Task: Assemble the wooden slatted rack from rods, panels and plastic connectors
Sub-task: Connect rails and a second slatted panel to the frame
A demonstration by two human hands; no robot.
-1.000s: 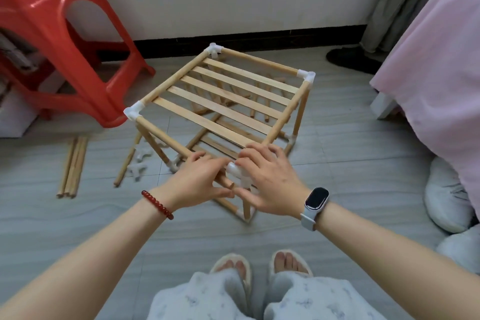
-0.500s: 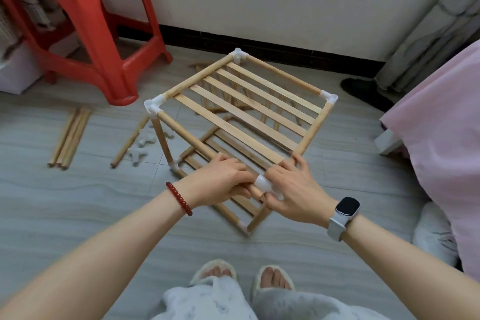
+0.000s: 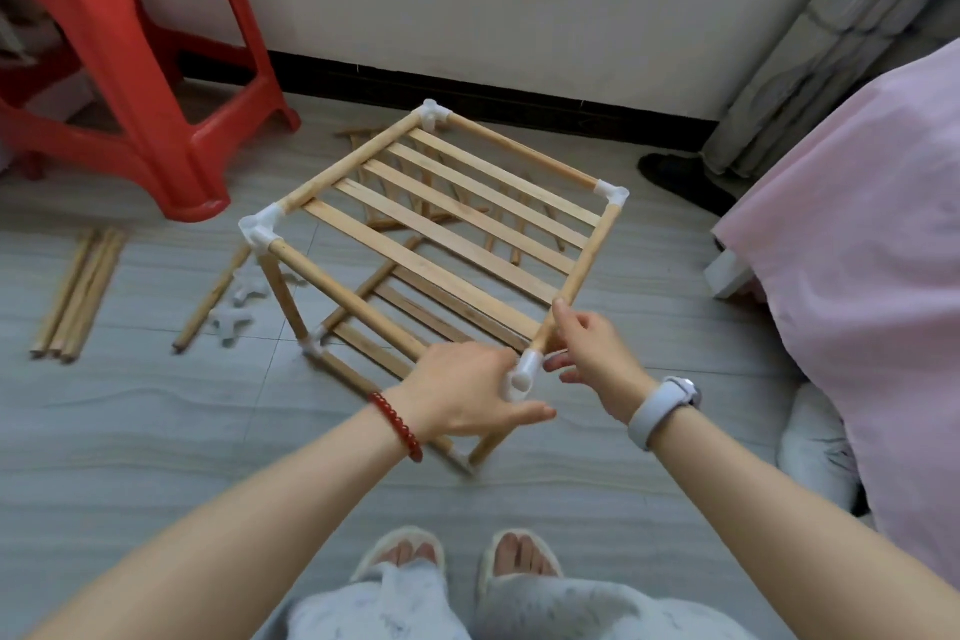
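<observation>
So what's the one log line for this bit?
step: fitting near corner | left hand: on connector | right hand: pinching rod | rack: upright on floor

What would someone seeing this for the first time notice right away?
Probably the wooden rack standing on the floor in the middle, with white plastic connectors at its corners. At its near corner the left hand wraps around one connector, while the right hand holds the rod running into it. A bright red stool stands at the upper left, with loose rods on the floor below it.
</observation>
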